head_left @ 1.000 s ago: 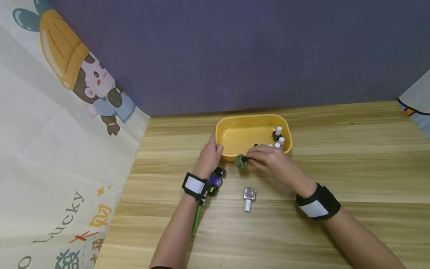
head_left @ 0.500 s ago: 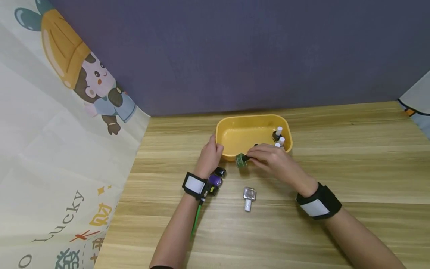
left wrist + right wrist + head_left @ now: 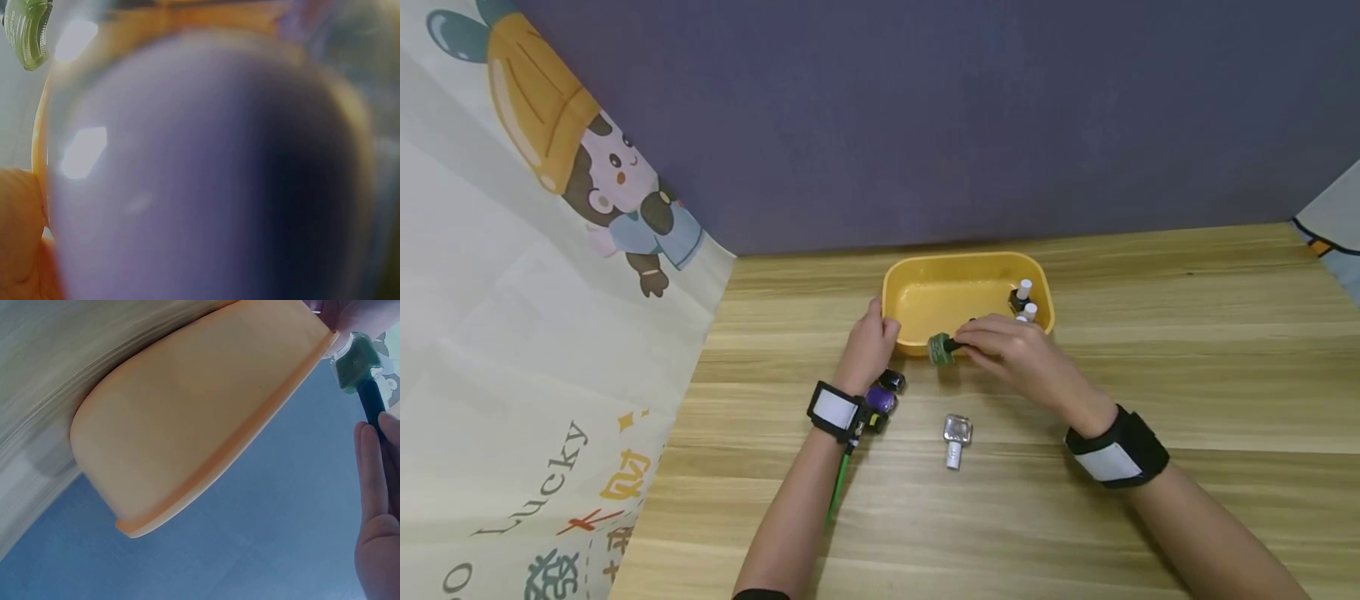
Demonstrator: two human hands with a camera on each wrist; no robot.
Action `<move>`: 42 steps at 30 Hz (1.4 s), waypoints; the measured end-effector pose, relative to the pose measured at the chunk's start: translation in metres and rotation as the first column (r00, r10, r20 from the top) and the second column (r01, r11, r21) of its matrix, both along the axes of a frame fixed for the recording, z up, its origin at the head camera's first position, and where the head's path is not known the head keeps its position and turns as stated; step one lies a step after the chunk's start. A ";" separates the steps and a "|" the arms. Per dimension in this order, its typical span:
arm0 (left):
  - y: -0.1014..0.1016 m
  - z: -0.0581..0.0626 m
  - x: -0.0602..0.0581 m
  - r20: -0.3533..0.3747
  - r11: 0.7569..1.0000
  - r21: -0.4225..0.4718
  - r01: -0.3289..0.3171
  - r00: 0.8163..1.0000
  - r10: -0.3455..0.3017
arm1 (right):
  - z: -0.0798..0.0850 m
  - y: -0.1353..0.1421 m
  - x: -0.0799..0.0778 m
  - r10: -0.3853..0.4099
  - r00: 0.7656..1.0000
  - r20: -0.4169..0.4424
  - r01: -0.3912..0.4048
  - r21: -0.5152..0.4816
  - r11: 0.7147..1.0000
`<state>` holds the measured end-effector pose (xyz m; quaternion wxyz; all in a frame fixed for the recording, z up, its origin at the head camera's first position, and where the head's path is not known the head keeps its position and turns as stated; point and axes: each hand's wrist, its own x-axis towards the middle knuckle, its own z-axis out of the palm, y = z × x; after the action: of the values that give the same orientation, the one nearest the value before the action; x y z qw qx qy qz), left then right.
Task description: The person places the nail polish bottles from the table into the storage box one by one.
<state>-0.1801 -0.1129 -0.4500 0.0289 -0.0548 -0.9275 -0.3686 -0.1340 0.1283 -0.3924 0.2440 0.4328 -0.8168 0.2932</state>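
My left hand [image 3: 867, 354] holds the left end of a yellow plastic bin [image 3: 928, 307], thumb at the rim. My right hand [image 3: 1021, 358] pinches a green nail polish bottle [image 3: 939, 349] by its black cap, the glass tilted to the left in front of the bin's near wall. In the right wrist view the green bottle [image 3: 356, 365] hangs from the fingertips beside the bin's rim. Several white-capped nail polish bottles [image 3: 1024, 289] stand in the bin's right end, partly hidden by my right hand. A blurred purple bottle [image 3: 156, 219] fills most of the left wrist view.
By my left wrist lie a purple nail polish bottle [image 3: 881, 399] and a black one [image 3: 892, 381]. A clear bottle with a white cap [image 3: 957, 429] lies in front of the bin. Behind the wooden table [image 3: 1187, 333] rises a dark blue panel [image 3: 955, 125].
My right hand has risen slightly towards the bin's rim with the green bottle. The left hand stays at the bin's end.
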 end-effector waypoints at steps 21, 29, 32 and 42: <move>-0.001 -0.001 -0.001 0.003 1.000 0.000 -0.009 1.000 0.009 | 0.004 0.011 -0.009 -0.068 0.997 -0.036 0.067 -0.018 0.998; -0.001 -0.002 -0.001 0.009 1.000 0.004 -0.005 1.000 0.005 | 0.005 0.014 -0.011 -0.082 0.996 -0.044 0.080 -0.042 0.996; -0.001 -0.002 -0.001 0.007 1.000 0.004 -0.005 1.000 0.005 | 0.006 0.015 -0.011 -0.084 0.996 -0.036 0.082 -0.047 0.996; 0.001 0.001 0.000 0.014 1.000 -0.005 -0.016 1.000 0.016 | 0.007 0.018 -0.013 -0.080 0.997 -0.024 0.078 -0.043 0.996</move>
<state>-0.1805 -0.1119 -0.4494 0.0254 -0.0448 -0.9290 -0.3665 -0.1465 0.1461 -0.3851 0.2752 0.3986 -0.8237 0.2949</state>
